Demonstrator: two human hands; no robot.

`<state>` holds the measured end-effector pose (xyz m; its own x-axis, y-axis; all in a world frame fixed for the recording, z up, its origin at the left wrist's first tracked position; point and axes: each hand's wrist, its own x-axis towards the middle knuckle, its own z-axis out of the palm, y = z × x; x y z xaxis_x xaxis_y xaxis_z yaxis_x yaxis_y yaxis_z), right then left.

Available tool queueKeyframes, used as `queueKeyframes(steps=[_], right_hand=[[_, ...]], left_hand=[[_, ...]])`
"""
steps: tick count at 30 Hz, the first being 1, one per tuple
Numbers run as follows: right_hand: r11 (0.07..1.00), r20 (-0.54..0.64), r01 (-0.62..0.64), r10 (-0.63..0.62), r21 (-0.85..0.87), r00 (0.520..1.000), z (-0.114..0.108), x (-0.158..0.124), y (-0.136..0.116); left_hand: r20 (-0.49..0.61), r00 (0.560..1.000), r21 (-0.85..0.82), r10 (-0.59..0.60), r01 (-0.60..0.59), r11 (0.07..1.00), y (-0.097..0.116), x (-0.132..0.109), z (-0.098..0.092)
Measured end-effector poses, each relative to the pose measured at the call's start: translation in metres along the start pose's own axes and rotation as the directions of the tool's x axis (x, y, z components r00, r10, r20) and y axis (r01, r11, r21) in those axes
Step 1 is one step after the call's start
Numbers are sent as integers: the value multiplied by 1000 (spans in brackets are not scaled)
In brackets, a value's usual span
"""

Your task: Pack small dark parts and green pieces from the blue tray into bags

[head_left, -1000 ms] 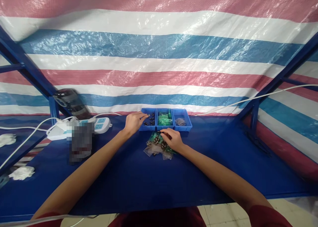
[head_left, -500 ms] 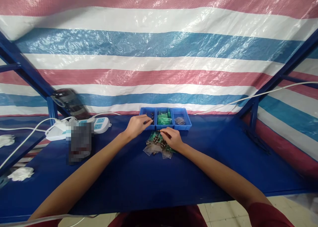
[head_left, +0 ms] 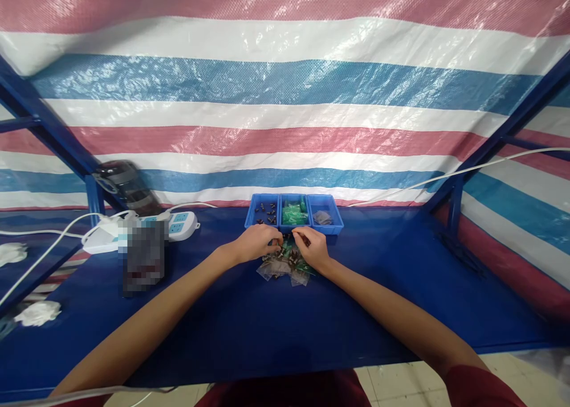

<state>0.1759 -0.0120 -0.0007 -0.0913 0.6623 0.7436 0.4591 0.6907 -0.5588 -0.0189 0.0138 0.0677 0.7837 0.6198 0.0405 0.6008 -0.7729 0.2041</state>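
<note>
A mixed pile (head_left: pixel 280 268) of small brown metallic parts, clear plastic bags and green pieces lies on the blue table. My left hand (head_left: pixel 258 242) is at the pile's left upper side, fingers curled down onto it; what they grip is too small to make out. On the other side, my right hand (head_left: pixel 313 249) has thumb and fingers pinched together over the pile, the contents hidden. Just behind the hands stand three blue bins: the left bin (head_left: pixel 247 215) holds scattered small brown parts, the middle bin (head_left: pixel 294 227) green bags, the right bin (head_left: pixel 335 221) small clear bags.
A white power strip (head_left: pixel 184 227) with plugged cables lies at the left, beside a pixelated dark object (head_left: pixel 145 255). Behind it leans a dark jar (head_left: pixel 127 184). Crumpled white tissue (head_left: pixel 39 312) lies at far left. Striped sheeting (head_left: pixel 285 116) and blue frame posts (head_left: pixel 454 211) enclose the table.
My left hand has moved from over the left bin down and right to the pile, uncovering the parts in that bin. My right hand has shifted only slightly.
</note>
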Motion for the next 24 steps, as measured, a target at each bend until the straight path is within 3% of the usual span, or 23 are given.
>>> queueKeyframes(steps=[24], right_hand=[[1000, 14, 8, -8, 2, 1000, 2, -1, 1]], left_hand=[[48, 999, 6, 12, -12, 1000, -3, 0, 1]])
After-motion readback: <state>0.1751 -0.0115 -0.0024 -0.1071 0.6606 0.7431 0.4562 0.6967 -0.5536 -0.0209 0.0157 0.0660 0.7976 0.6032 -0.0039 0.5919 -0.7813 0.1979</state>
